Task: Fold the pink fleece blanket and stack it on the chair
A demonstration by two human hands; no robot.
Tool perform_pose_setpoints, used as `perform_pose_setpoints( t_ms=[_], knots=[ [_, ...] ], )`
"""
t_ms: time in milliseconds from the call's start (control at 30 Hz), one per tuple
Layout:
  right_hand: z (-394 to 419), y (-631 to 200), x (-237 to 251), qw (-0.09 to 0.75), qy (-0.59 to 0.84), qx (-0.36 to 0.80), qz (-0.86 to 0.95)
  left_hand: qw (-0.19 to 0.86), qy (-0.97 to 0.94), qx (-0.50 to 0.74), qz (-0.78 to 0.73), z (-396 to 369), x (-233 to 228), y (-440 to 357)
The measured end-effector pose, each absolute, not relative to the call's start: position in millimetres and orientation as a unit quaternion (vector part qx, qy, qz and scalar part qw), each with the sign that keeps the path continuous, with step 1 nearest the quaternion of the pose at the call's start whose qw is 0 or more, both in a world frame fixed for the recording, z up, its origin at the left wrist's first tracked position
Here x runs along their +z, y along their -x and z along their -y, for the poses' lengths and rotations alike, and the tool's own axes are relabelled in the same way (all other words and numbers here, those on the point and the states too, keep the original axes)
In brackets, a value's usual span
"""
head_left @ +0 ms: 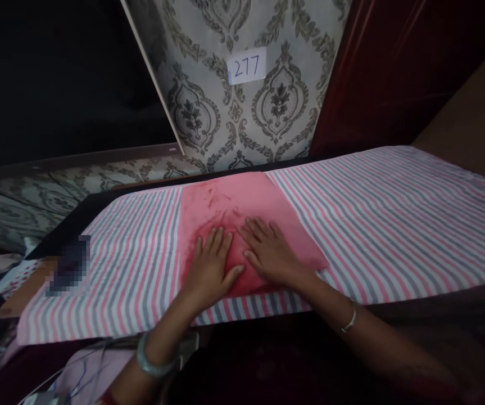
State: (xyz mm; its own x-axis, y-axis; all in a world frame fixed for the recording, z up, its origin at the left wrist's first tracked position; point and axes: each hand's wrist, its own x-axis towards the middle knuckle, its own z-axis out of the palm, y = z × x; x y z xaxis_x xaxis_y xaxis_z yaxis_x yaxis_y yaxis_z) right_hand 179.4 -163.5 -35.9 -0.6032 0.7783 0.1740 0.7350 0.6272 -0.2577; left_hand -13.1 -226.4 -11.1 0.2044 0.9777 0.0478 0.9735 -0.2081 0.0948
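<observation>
Label: "277" is handwritten, well beyond the fingers.
Left hand: fingers together, pressed flat on pink cloth.
Right hand: fingers slightly spread, pressed flat beside it.

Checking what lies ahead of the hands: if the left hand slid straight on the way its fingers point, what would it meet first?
The left hand would likely cross more pink cloth, then reach the patterned wall panel; depth is unclear.

A striped-covered table bears a pink cloth.
</observation>
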Motion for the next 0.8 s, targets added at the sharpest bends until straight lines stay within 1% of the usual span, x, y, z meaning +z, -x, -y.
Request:
perform_pose_setpoints(
  t_ms=[133,300,367,433,567,667,700,733,800],
  knots=[
    [166,-188,-49,0.120,0.429,0.079,0.892,0.002,-0.759,0.033,-0.650,241,-31,6],
    [147,-256,-74,0.104,0.527,0.089,0.839,0.019,-0.760,0.049,-0.648,236,-33,10],
    [146,-279,-84,0.111,0.555,0.088,0.820,0.021,-0.760,0.063,-0.646,237,-33,10],
    [148,-294,-94,0.135,0.561,0.079,0.813,0.021,-0.761,0.091,-0.642,239,-33,9],
    [152,-302,-106,0.200,0.553,0.061,0.807,0.034,-0.759,0.199,-0.620,250,-28,18],
    [152,-303,-112,0.235,0.529,0.050,0.814,0.027,-0.673,0.325,-0.664,258,-29,36],
    [151,-304,-114,0.246,0.521,0.046,0.816,0.040,-0.629,0.363,-0.686,259,-31,44],
    [150,-305,-116,0.257,0.515,0.043,0.817,0.072,-0.583,0.397,-0.705,261,-34,52],
    [147,-307,-121,0.274,0.506,0.037,0.817,0.174,-0.492,0.449,-0.726,263,-41,65]
  ],
)
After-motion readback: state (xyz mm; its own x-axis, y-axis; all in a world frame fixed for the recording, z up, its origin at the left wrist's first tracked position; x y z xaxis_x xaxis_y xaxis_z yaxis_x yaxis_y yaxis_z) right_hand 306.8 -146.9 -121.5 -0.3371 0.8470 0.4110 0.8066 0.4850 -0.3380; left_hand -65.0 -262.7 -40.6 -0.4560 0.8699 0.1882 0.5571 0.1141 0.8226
